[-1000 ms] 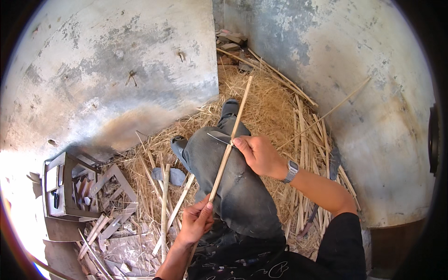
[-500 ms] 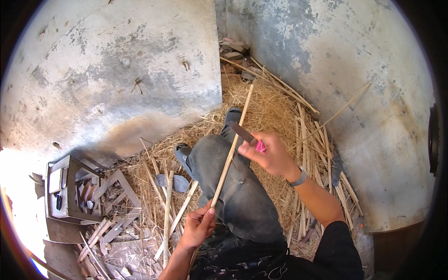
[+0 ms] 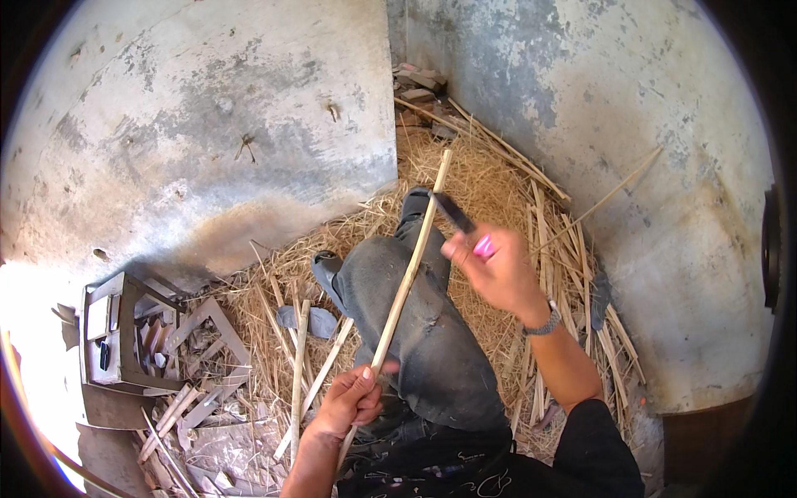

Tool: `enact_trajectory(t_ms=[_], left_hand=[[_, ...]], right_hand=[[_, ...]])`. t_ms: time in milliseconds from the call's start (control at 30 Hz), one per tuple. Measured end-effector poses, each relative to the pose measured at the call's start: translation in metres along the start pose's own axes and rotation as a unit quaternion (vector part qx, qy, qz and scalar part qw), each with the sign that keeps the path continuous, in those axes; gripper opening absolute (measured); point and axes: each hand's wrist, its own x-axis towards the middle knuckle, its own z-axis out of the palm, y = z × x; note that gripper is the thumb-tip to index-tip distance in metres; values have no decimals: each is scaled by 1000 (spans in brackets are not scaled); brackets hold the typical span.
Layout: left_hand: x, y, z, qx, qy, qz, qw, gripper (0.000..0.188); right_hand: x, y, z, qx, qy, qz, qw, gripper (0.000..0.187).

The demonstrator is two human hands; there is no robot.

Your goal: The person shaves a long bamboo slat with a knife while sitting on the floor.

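Observation:
A long, pale split bamboo strip (image 3: 408,278) slants across my dark trouser legs, its far end beyond my knee. Low in the view, my left hand (image 3: 350,400) is closed around the strip's near part, with a short tail below the fist. My right hand (image 3: 501,267) grips a knife with a pink handle (image 3: 485,246). Its dark blade (image 3: 453,212) points up and left, the tip at the strip's right edge near the far end. Whether the blade touches the strip I cannot tell.
Shavings (image 3: 473,178) cover the floor around my feet. Long strips (image 3: 544,274) lie along the right wall. On the left stands a broken wooden frame (image 3: 124,332) beside scrap wood (image 3: 217,332). Upright sticks (image 3: 300,365) rise left of my knee, near a grey cloth (image 3: 307,320).
My right hand and the knife have moved slightly right; the blade, which lay across the strip, now meets only its right edge. My left hand has shifted slightly, still holding the strip.

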Motion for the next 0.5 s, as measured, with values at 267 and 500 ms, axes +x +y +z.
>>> enact_trajectory(t_ms=[267,500], left_hand=[[-4,-6,-9,-57,-76,-78,992,46],[-4,-12,3,137,9,11,990,45]], right_hand=[[35,37,-3,-106,25,-40,993,56],[65,49,15,-172,65,-56,981,52]])
